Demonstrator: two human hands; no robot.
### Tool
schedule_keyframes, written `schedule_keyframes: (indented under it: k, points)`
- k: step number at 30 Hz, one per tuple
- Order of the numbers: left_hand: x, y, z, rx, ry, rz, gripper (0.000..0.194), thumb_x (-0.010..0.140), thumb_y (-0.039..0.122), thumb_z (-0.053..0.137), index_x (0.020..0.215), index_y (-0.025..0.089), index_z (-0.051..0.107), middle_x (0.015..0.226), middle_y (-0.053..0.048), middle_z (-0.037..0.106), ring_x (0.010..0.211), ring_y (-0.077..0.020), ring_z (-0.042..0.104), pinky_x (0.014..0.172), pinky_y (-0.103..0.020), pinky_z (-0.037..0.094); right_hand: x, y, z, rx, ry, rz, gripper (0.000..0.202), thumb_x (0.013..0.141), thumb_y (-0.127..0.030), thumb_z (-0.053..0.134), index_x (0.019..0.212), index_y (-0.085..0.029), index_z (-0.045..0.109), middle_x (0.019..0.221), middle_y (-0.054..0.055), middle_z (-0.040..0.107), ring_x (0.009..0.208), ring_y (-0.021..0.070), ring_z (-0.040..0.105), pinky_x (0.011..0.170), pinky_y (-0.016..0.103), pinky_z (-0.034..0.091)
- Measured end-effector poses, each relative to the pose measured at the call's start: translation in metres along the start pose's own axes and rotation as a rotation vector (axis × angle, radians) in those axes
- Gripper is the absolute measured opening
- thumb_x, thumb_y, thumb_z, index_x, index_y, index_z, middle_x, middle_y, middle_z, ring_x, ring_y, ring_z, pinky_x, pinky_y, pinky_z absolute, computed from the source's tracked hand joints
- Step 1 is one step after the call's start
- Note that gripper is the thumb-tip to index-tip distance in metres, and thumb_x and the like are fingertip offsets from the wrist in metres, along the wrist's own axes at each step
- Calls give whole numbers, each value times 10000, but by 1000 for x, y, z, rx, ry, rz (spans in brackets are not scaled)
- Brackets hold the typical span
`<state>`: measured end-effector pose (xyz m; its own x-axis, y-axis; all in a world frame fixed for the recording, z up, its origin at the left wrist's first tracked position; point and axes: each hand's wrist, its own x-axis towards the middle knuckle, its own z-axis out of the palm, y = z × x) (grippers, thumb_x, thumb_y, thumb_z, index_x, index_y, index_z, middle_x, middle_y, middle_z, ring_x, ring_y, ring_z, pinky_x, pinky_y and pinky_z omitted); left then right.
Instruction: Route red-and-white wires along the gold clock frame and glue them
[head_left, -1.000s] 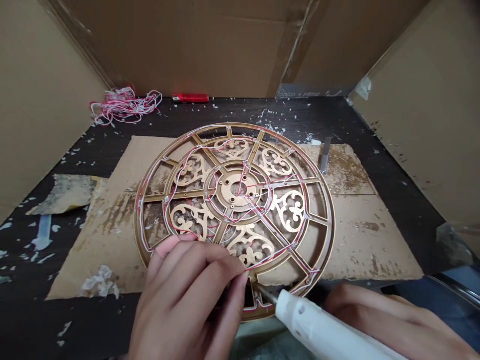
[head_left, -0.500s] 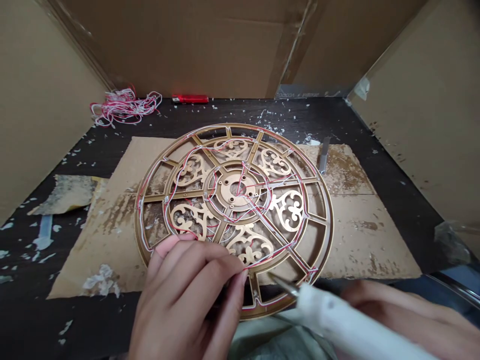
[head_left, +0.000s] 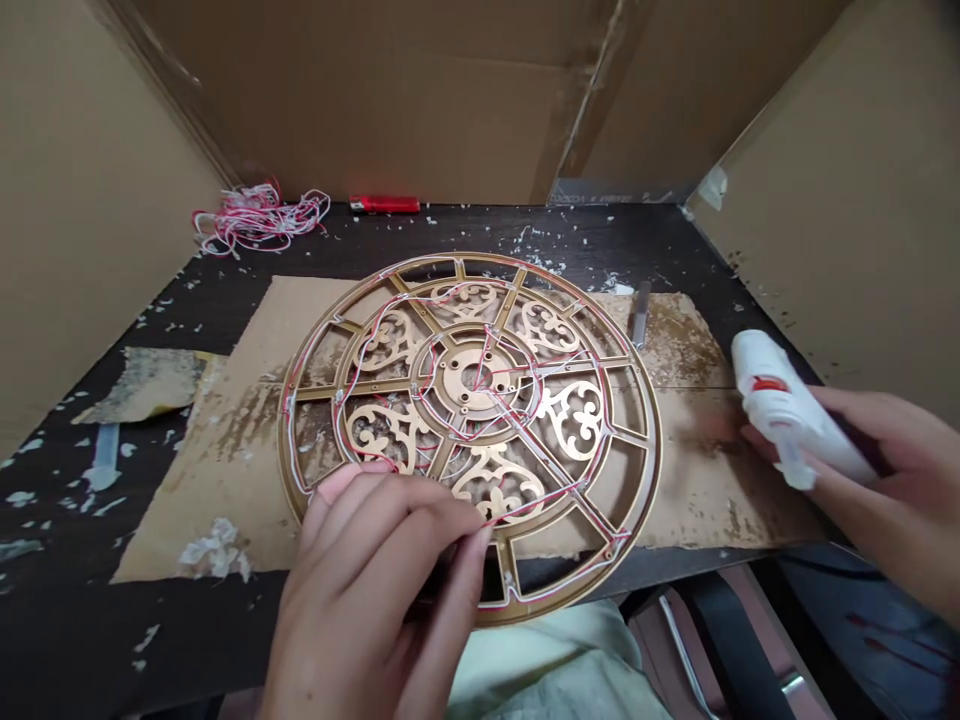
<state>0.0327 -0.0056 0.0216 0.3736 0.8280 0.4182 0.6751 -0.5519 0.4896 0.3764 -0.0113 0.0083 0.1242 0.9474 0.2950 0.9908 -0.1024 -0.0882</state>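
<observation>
A round gold-coloured openwork frame (head_left: 517, 605) with spokes and scroll inserts lies tilted across the cardboard, its near edge past the table edge. My left hand (head_left: 375, 590) rests over its near-left part, thumb and fingertips pinched on a thin red-and-white wire (head_left: 525, 512) that runs along the inner ring. More of this wire follows the rings and spokes. To the right of the frame, my right hand (head_left: 892, 470) is wrapped round a white glue bottle (head_left: 810, 420) with red print. The bottle's translucent nozzle points down, apart from the frame.
A flat cardboard sheet (head_left: 720, 460) lies under the frame. Behind are a tangle of red-and-white wire (head_left: 259, 218) and a red lighter (head_left: 385, 204). A metal blade (head_left: 640, 313) is at right, sandpaper (head_left: 150, 382) at left. Cardboard walls (head_left: 420, 100) enclose the table; white scraps are scattered about.
My right hand has moved right and up, from beside the near rim to the cardboard's right side. A white tool with a thin tip was near the rim; now the bottle shows. My left hand keeps its pinch.
</observation>
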Motion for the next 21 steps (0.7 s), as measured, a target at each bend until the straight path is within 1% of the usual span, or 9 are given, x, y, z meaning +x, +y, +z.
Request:
schedule_keyframes:
  k: [6, 10, 13, 14, 16, 18, 19, 20, 21]
  points:
    - [-4, 6, 7, 34, 76, -69, 133, 827, 104, 531, 922, 193, 557, 887, 7, 555, 881, -107, 508, 841, -290, 408, 21, -8, 0, 42, -18, -148, 738, 821, -786, 251, 1002, -177, 628, 898, 92, 634, 741, 217, 612, 604, 339, 469]
    - [-2, 13, 11, 142, 166, -72, 168, 804, 62, 544, 914, 190, 548, 889, -9, 574, 857, -137, 512, 868, -348, 394, 21, 1, -4, 16, -87, -246, 600, 899, -646, 353, 1090, -149, 629, 1037, 114, 642, 879, 212, 628, 734, 322, 495]
    - [1, 19, 13, 224, 198, -50, 133, 816, 85, 534, 900, 188, 536, 872, -20, 578, 846, -156, 513, 876, -371, 392, 13, -2, -17, -35, 36, -310, 543, 872, -596, 479, 1164, -160, 616, 1147, 130, 622, 953, 286, 610, 794, 399, 477]
    - [2, 20, 14, 245, 203, -36, 128, 817, 88, 532, 896, 188, 536, 866, -21, 582, 845, -161, 513, 896, -383, 381, 10, -10, -23, -28, 148, -344, 502, 852, -574, 531, 1142, -176, 631, 1127, 123, 632, 920, 294, 616, 777, 414, 476]
    - [5, 21, 15, 268, 203, -35, 138, 815, 78, 525, 900, 186, 538, 867, -26, 591, 856, -172, 511, 932, -404, 357, 3, -38, -34, 167, 184, -365, 340, 875, -430, 577, 1166, -260, 617, 1086, 64, 639, 880, 229, 622, 745, 359, 485]
    - [7, 22, 16, 275, 187, -29, 138, 819, 75, 514, 893, 189, 540, 870, -25, 597, 860, -174, 512, 946, -408, 349, -1, -75, -40, 357, 138, -420, 209, 896, -260, 564, 1087, -215, 635, 1020, 63, 627, 885, 188, 603, 781, 316, 482]
    - [8, 21, 16, 271, 175, -25, 133, 824, 79, 506, 889, 191, 540, 866, -22, 597, 858, -171, 514, 953, -408, 349, -2, -95, -41, 427, 103, -544, 149, 895, -193, 562, 1018, -191, 645, 938, 51, 620, 819, 158, 584, 738, 286, 478]
    - [8, 21, 16, 267, 162, -16, 133, 829, 83, 499, 892, 191, 544, 863, -20, 598, 853, -168, 518, 960, -408, 350, -1, -112, -38, 452, 27, -606, 125, 908, -181, 538, 976, -166, 642, 872, 48, 604, 771, 155, 554, 670, 285, 465]
    - [9, 20, 17, 264, 148, -6, 139, 830, 83, 495, 898, 191, 550, 858, -17, 600, 850, -164, 522, 970, -408, 349, 0, -127, -35, 479, 6, -628, 139, 908, -158, 531, 986, -139, 644, 835, 53, 593, 734, 161, 531, 622, 298, 449]
